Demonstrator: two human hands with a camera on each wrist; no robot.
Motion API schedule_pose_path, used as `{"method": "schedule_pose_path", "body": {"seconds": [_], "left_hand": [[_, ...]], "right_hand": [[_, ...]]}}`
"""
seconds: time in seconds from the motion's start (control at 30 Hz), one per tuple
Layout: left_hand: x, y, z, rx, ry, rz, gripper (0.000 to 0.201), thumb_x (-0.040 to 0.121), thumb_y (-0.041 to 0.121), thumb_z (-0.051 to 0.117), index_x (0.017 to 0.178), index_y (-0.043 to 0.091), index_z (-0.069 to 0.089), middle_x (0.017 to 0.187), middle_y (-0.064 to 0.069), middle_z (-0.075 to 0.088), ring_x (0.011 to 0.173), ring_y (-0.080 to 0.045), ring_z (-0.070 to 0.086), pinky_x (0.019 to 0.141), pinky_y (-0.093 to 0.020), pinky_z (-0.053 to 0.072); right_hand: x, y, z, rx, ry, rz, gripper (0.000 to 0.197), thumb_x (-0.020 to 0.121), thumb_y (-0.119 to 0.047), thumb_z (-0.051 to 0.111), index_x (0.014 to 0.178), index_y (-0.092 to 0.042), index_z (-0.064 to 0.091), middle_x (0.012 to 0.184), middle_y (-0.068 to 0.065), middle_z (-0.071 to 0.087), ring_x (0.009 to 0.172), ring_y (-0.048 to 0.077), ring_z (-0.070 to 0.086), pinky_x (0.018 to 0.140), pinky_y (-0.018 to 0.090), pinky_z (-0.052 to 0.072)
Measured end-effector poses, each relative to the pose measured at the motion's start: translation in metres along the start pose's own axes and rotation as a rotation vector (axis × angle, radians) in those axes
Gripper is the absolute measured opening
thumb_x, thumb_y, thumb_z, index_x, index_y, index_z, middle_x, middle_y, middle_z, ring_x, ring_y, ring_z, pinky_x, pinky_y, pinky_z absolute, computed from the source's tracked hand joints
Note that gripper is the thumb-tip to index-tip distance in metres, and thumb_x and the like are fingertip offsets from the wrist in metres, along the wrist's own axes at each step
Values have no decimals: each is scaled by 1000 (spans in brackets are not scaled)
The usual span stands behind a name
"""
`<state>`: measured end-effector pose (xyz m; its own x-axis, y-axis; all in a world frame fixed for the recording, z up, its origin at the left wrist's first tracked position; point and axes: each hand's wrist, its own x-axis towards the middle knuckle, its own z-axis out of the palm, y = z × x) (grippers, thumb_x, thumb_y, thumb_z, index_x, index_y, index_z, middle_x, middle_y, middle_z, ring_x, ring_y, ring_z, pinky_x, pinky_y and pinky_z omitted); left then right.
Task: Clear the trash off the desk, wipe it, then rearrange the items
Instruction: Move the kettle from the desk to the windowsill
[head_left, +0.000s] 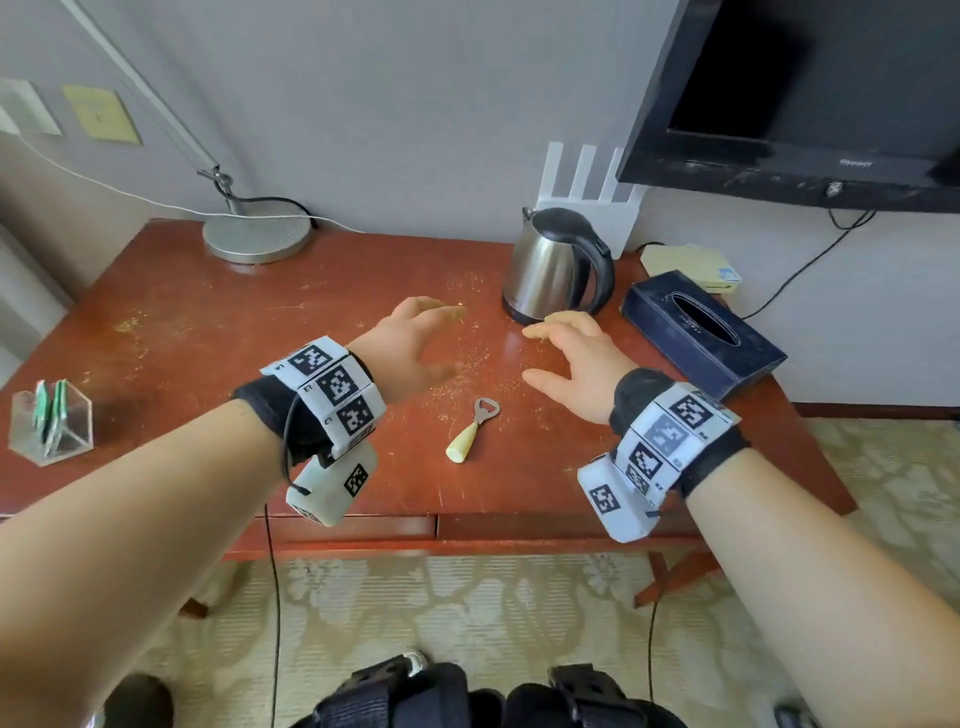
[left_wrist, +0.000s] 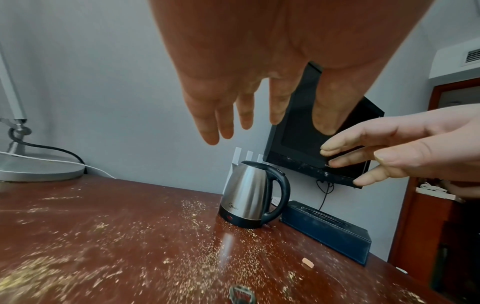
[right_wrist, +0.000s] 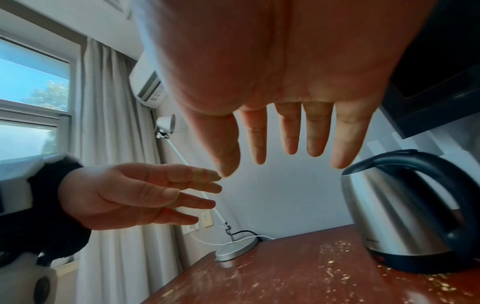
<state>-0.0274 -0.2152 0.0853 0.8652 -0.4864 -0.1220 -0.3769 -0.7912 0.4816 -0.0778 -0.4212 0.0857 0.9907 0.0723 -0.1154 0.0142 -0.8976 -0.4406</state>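
Observation:
Yellowish crumbs (head_left: 467, 369) are scattered over the reddish wooden desk (head_left: 208, 332). My left hand (head_left: 421, 340) and my right hand (head_left: 566, 353) hover side by side above the crumbs in the desk's middle, palms facing each other, fingers straight and spread, holding nothing. A bottle opener (head_left: 470, 428) with a cream handle lies just in front of them. A steel kettle (head_left: 558, 265) with a black handle stands right behind my right hand. A small pale scrap (left_wrist: 308, 263) lies near the dark blue tissue box (head_left: 701, 332).
A lamp base (head_left: 257, 234) sits at the back left with cables. A clear holder (head_left: 52, 421) with green packets stands at the front left edge. A white router (head_left: 589, 197) and a yellow box (head_left: 691, 262) sit behind the kettle. A black TV (head_left: 795, 93) hangs overhead at right.

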Motion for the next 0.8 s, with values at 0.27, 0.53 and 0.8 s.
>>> {"method": "schedule_pose_path", "body": {"seconds": [0.27,0.53,0.8], "left_hand": [[104,22,-3,1,-70,54,56,92,33,53,143,29,31,146,-1,35,129,-19,43,106,-36,38],[192,68,32,-50,-137,-1,54,93,33,52,143,23,34,145,1,40,126,-17,48,106,-29,36],[270,121,86,-238,-132,-219,54,95,36,47,142,12,35,144,-4,42,131,-22,42,106,-28,31]], "right_hand": [[51,80,-49,-27,85,219,50,92,-28,55,139,-18,40,146,6,28,135,22,32,111,31,24],[104,188,-77,-100,38,426,59,90,-32,58,141,-15,34,146,13,30,129,32,39,105,36,35],[154,294,-72,-212,-149,556,75,86,-36,62,146,-21,21,146,12,30,132,32,35,104,45,38]]}}
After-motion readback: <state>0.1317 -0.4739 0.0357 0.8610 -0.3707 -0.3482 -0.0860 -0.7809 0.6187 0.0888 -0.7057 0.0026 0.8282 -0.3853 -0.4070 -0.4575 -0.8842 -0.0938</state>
